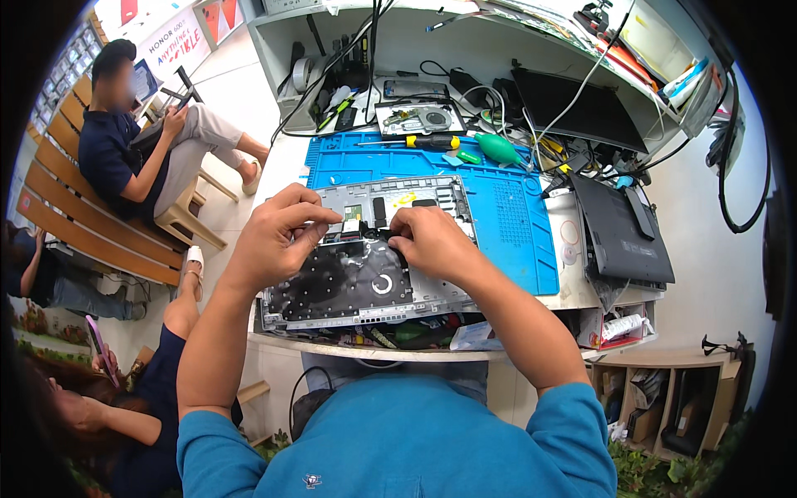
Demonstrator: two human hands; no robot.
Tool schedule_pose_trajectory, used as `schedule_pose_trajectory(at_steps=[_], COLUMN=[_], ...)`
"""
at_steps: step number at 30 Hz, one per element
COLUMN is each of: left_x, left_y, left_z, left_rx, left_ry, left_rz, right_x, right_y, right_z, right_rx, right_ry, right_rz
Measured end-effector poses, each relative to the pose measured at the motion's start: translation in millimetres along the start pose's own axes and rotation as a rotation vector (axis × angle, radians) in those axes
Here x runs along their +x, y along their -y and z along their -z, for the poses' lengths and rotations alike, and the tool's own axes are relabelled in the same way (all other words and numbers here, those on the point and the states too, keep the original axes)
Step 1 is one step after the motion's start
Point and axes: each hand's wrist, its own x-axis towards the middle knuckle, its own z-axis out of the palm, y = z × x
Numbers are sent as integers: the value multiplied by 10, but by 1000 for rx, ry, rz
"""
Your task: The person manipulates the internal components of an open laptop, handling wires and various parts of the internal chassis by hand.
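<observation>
A silver laptop chassis (pixel 432 292), opened up with its inner parts showing, lies at a slant across the front of the blue repair mat (pixel 531 249). A black sheet with a white ring (pixel 336 286) covers much of its near part. Over the chassis's left side, my left hand (pixel 282 236) has its thumb and index finger drawn together in a pinch; whatever is between them is too small to make out. My right hand (pixel 432 241) rests at the middle of the chassis, fingers closed by a small black part (pixel 378 235). What those fingertips grip is hidden.
Behind the chassis lie a yellow-and-black screwdriver (pixel 432 143) and a green air blower (pixel 498 148). A dark laptop (pixel 623 232) leans at the right, near tangled cables. A shelf (pixel 274 37) overhangs the back. A seated person (pixel 124 149) holds a phone at left; another sits nearer.
</observation>
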Motion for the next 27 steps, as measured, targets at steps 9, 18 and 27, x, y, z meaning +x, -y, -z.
schedule_pose_trajectory(at_steps=[9, 18, 27], left_x=[-148, -420, -378], left_y=[-132, 24, 77], left_z=[88, -411, -557], left_rx=[42, 319, 396], left_ry=[31, 123, 86], left_rz=[54, 129, 79], right_x=[43, 67, -135], right_y=[-40, -97, -70], right_z=[-80, -59, -167], right_rx=[-110, -61, -163], right_ry=[-73, -109, -302], right_rz=[56, 72, 386])
